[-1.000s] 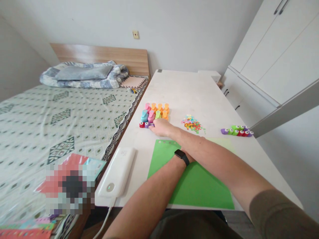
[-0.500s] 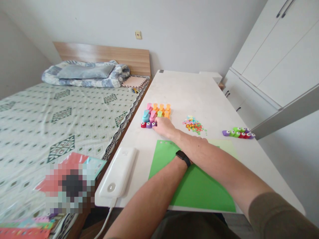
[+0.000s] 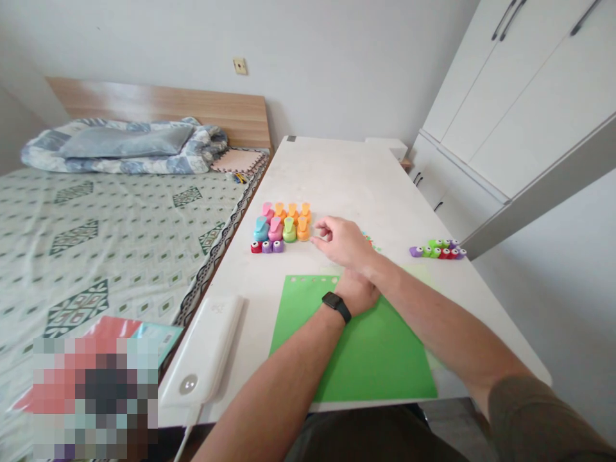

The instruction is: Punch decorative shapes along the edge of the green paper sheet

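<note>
A green sheet of paper (image 3: 366, 359) lies on the table with a row of small punched holes along its far edge. On that edge rests my left hand (image 3: 357, 290), a black watch on its wrist. Its fingers are mostly hidden behind my right wrist. My right hand (image 3: 344, 240) crosses over it, held above the table with thumb and fingers apart and nothing visible between them. Just left of its fingertips stand craft punches in rows, the nearest an orange punch (image 3: 303, 229). Three small punches, one red and two purple (image 3: 272, 246), stand in front of them.
Colourful paper cutouts (image 3: 369, 241) lie partly behind my right hand. More small punches (image 3: 439, 250) are grouped at the right edge. A white power bank (image 3: 205, 353) with a cable lies at front left. A bed (image 3: 129, 218) adjoins the table; wardrobes stand right.
My right hand has left the small purple punch and moved right, its fingers now apart. The punch stays in its row. The view has shifted right, and my left hand remains on the paper.
</note>
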Demonstrator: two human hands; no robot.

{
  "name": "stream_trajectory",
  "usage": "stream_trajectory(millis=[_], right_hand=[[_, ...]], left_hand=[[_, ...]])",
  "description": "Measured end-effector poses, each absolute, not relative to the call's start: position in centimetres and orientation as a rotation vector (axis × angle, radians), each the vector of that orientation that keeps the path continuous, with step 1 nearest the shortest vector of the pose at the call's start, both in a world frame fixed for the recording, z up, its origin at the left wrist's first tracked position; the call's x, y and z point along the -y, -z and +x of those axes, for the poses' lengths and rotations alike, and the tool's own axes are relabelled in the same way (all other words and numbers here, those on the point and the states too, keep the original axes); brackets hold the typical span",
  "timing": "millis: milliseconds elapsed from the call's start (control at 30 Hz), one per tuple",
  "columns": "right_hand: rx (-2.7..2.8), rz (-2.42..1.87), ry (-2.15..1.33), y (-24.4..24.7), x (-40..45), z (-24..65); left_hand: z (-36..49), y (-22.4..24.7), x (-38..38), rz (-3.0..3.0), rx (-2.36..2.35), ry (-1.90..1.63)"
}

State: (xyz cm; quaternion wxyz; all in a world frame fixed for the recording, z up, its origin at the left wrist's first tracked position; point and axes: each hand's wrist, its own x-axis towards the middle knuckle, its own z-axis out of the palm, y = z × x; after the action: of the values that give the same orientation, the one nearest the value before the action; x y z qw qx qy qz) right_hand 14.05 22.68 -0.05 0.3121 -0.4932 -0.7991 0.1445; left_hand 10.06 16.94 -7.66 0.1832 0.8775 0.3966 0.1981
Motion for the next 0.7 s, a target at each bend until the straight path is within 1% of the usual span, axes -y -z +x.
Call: stream_trajectory(millis=[133,267,367,500,700], right_hand=[[2.049,-1.585,-0.176,-0.3,-23.8,23.7],[2.058,-1.974,0.013,-0.1,-25.4,34.3],[2.077,-2.256,0.067,-0.1,-25.9,40.4],[2.210,-2.395,0.006,0.6,-25.9,44.6],[2.269,-2.405,-0.038,2.1,-25.7,45.7]], left_hand=[[10.1,7.7,-16.9,2.507,-1.103,-0.588],[10.0,7.6,-16.9,2.517,-1.110,-0.587],[10.1,7.6,-16.9,2.512,-1.109,-0.586],[10.2,7.7,-16.9,2.493,-1.115,-0.605],[10.2,7.6,-17.0,2.492,-1.110,-0.600]])
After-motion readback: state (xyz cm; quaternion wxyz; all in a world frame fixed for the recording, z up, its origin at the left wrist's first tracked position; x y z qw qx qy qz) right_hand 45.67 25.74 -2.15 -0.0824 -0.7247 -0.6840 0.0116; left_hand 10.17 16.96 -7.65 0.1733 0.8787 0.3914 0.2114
